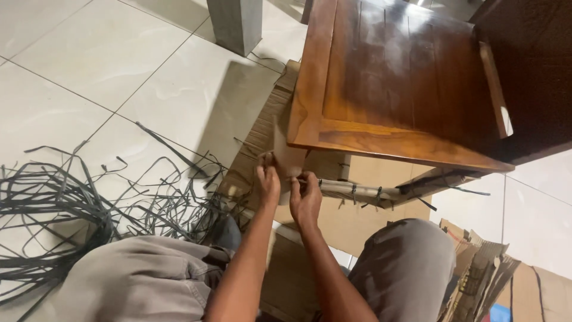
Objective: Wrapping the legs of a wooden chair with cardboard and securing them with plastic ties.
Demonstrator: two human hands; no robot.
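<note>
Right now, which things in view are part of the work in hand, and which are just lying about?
In use:
- left hand and right hand, both at the wrapped lower rail of the dark brown wooden chair
- flat brown cardboard sheet under the chair

Lying about:
- tangle of dark grey flat strips on the white tiled floor
- torn cardboard pieces
- grey square post

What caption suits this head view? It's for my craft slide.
Both hands, left and right, work at a wooden chair's lower rail, loose dark strips alongside.

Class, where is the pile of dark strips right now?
In the head view the dark strips lie on the tiled floor at far left, beside the person's left knee.
</note>
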